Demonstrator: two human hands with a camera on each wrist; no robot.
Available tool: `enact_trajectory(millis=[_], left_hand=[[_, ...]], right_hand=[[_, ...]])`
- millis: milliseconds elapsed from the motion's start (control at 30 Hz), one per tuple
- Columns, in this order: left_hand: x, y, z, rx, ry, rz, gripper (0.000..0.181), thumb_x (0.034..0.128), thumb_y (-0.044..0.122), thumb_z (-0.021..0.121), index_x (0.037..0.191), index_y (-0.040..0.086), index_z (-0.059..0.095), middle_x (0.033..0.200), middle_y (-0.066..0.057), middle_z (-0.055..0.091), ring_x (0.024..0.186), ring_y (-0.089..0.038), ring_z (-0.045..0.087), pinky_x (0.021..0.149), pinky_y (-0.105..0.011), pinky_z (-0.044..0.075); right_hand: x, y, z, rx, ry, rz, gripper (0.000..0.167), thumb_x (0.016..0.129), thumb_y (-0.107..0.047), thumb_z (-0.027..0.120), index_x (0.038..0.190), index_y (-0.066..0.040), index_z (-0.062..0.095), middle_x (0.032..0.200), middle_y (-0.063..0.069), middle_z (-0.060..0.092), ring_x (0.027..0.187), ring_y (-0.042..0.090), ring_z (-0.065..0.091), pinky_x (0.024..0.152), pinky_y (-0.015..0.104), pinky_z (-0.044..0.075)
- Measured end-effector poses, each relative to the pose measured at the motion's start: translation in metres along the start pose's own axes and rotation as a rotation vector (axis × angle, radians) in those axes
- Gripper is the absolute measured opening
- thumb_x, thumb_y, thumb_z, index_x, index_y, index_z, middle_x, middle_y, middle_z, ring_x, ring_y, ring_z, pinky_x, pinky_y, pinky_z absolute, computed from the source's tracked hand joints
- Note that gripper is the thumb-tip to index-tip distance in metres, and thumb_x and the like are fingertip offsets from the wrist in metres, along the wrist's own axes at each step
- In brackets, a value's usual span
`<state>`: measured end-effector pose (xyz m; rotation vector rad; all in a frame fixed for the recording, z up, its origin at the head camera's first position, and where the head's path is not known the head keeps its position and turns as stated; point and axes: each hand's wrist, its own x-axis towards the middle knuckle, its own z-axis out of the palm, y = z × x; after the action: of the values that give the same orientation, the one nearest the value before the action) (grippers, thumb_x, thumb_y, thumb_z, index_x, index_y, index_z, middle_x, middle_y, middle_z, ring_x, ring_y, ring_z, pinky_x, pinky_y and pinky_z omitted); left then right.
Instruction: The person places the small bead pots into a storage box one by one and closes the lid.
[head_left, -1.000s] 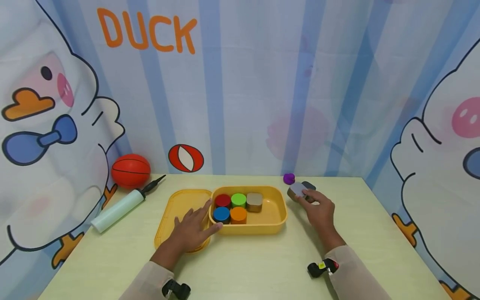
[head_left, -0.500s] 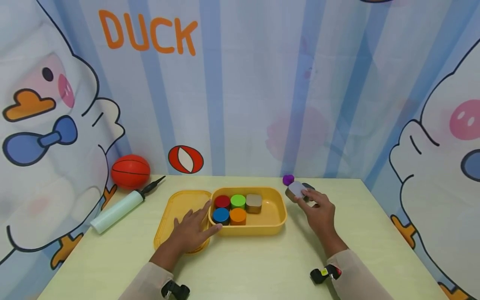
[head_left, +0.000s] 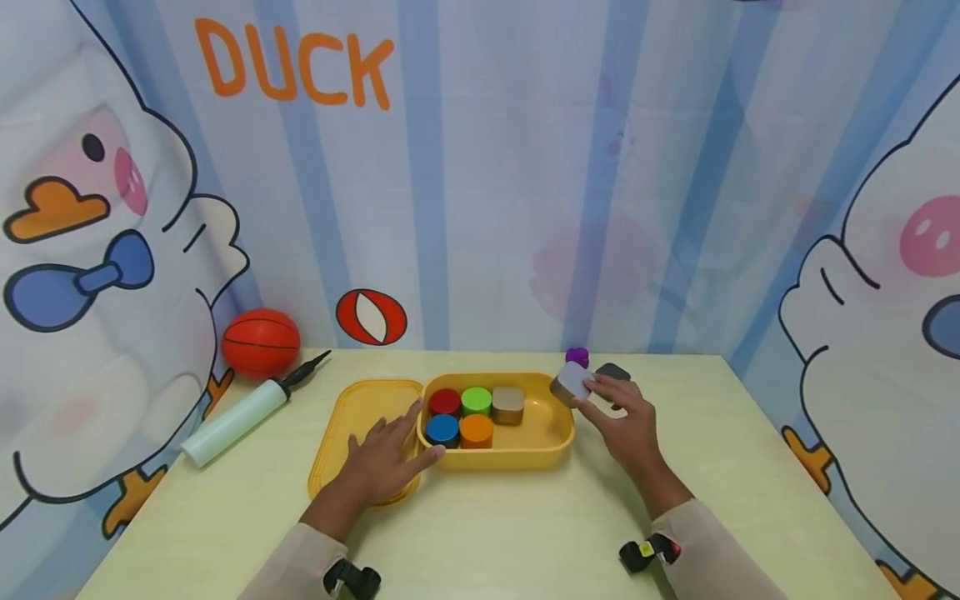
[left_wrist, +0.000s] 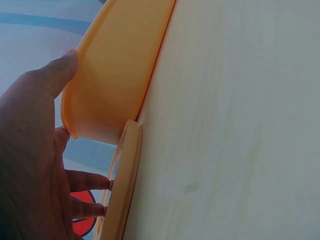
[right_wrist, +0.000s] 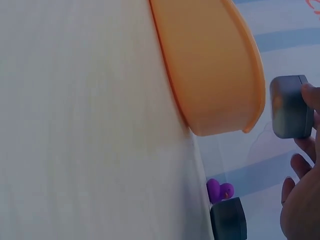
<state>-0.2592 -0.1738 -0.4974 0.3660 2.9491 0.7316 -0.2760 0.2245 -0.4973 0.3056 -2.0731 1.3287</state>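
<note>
My right hand (head_left: 630,429) pinches a small grey rounded-square tin (head_left: 570,381) between thumb and fingers, held in the air at the yellow container's (head_left: 502,460) right rim. The right wrist view shows that tin (right_wrist: 290,110) clear of the container wall. My left hand (head_left: 378,467) lies spread, thumb and index finger touching the container's left rim; its other fingers rest on the yellow lid (head_left: 330,454). Inside the container, toward its left, sit round pieces with red (head_left: 446,402), green (head_left: 477,401), blue (head_left: 442,429) and orange (head_left: 476,430) tops, plus a brown rounded-square tin (head_left: 508,403).
Behind the right hand stands a dark grey tin (head_left: 615,372), partly hidden, near a small purple object (head_left: 577,357). At the left lie a pale green hand pump (head_left: 236,423) and a red basketball (head_left: 261,343). A printed curtain (head_left: 495,167) hangs behind the table.
My right hand has carried the grey tin left, from beside the dark grey tin to the container's right rim. The left hand has stayed in place.
</note>
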Motion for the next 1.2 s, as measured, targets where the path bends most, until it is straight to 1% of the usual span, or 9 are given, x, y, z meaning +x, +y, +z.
enact_trajectory(millis=[267, 500, 600, 700, 800, 933, 1033, 1100, 1200], left_hand=[[0.0, 0.001, 0.0, 0.01, -0.003, -0.003, 0.097, 0.1001, 0.083, 0.048, 0.177, 0.035, 0.013, 0.178, -0.011, 0.037, 0.165, -0.055, 0.025, 0.121, -0.092, 0.003], [0.0, 0.0, 0.002, 0.005, -0.003, -0.001, 0.097, 0.0999, 0.084, 0.047, 0.177, 0.036, 0.013, 0.179, -0.011, 0.037, 0.166, -0.055, 0.024, 0.121, -0.092, 0.002], [0.001, 0.001, 0.001, 0.007, -0.001, -0.002, 0.097, 0.0998, 0.084, 0.047, 0.177, 0.036, 0.013, 0.179, -0.011, 0.037, 0.166, -0.055, 0.024, 0.121, -0.092, 0.003], [0.001, 0.001, 0.001, 0.006, 0.001, -0.003, 0.097, 0.0998, 0.084, 0.048, 0.177, 0.036, 0.013, 0.179, -0.011, 0.036, 0.166, -0.055, 0.024, 0.121, -0.092, 0.002], [0.001, 0.001, 0.0, -0.001, 0.004, -0.002, 0.097, 0.1002, 0.083, 0.049, 0.177, 0.036, 0.014, 0.179, -0.01, 0.036, 0.166, -0.055, 0.024, 0.121, -0.092, 0.002], [0.001, 0.001, -0.001, -0.005, 0.0, 0.0, 0.096, 0.1004, 0.083, 0.048, 0.177, 0.036, 0.013, 0.179, -0.01, 0.036, 0.166, -0.055, 0.024, 0.121, -0.092, 0.002], [0.0, 0.001, 0.0, -0.006, -0.004, 0.003, 0.096, 0.1005, 0.083, 0.048, 0.177, 0.037, 0.013, 0.179, -0.01, 0.036, 0.166, -0.055, 0.023, 0.121, -0.092, 0.002], [0.0, 0.001, 0.0, -0.008, -0.002, 0.006, 0.096, 0.1005, 0.082, 0.048, 0.177, 0.037, 0.013, 0.179, -0.01, 0.036, 0.165, -0.056, 0.024, 0.121, -0.092, 0.002], [0.0, 0.001, 0.0, -0.013, 0.003, 0.011, 0.095, 0.1009, 0.081, 0.049, 0.177, 0.036, 0.013, 0.179, -0.01, 0.036, 0.165, -0.056, 0.024, 0.121, -0.093, 0.002]], right_hand=[[-0.003, -0.004, 0.008, 0.019, -0.145, -0.037, 0.039, 0.084, -0.003, 0.093, 0.122, -0.005, 0.084, 0.131, 0.015, 0.08, 0.121, 0.009, 0.06, 0.108, 0.027, 0.043], [-0.004, -0.006, 0.015, 0.028, -0.239, -0.057, 0.037, 0.082, -0.002, 0.094, 0.118, -0.005, 0.085, 0.128, 0.017, 0.081, 0.12, 0.021, 0.064, 0.104, 0.023, 0.046], [-0.004, -0.008, 0.018, 0.023, -0.295, -0.068, 0.035, 0.083, -0.003, 0.094, 0.117, -0.004, 0.085, 0.126, 0.018, 0.081, 0.118, 0.027, 0.066, 0.103, 0.025, 0.05], [-0.003, -0.008, 0.021, 0.013, -0.349, -0.046, 0.034, 0.085, -0.006, 0.093, 0.118, -0.006, 0.086, 0.128, 0.016, 0.081, 0.118, 0.029, 0.066, 0.104, 0.028, 0.052], [-0.001, -0.007, 0.023, 0.017, -0.391, 0.012, 0.035, 0.086, -0.01, 0.093, 0.12, -0.009, 0.085, 0.132, 0.013, 0.08, 0.123, 0.031, 0.068, 0.111, 0.034, 0.053], [0.0, -0.005, 0.026, 0.036, -0.438, 0.077, 0.036, 0.087, -0.011, 0.092, 0.123, -0.01, 0.085, 0.137, 0.014, 0.077, 0.133, 0.038, 0.07, 0.121, 0.056, 0.05], [0.0, -0.005, 0.027, 0.042, -0.463, 0.089, 0.034, 0.089, -0.012, 0.091, 0.122, -0.01, 0.085, 0.138, 0.016, 0.077, 0.137, 0.043, 0.068, 0.123, 0.067, 0.045], [0.0, -0.006, 0.028, 0.052, -0.474, 0.08, 0.032, 0.09, -0.011, 0.09, 0.121, -0.009, 0.085, 0.134, 0.016, 0.079, 0.138, 0.044, 0.067, 0.122, 0.069, 0.043], [0.002, -0.008, 0.03, 0.063, -0.493, 0.054, 0.029, 0.09, -0.01, 0.089, 0.12, -0.008, 0.085, 0.123, 0.014, 0.083, 0.136, 0.044, 0.069, 0.122, 0.066, 0.046]])
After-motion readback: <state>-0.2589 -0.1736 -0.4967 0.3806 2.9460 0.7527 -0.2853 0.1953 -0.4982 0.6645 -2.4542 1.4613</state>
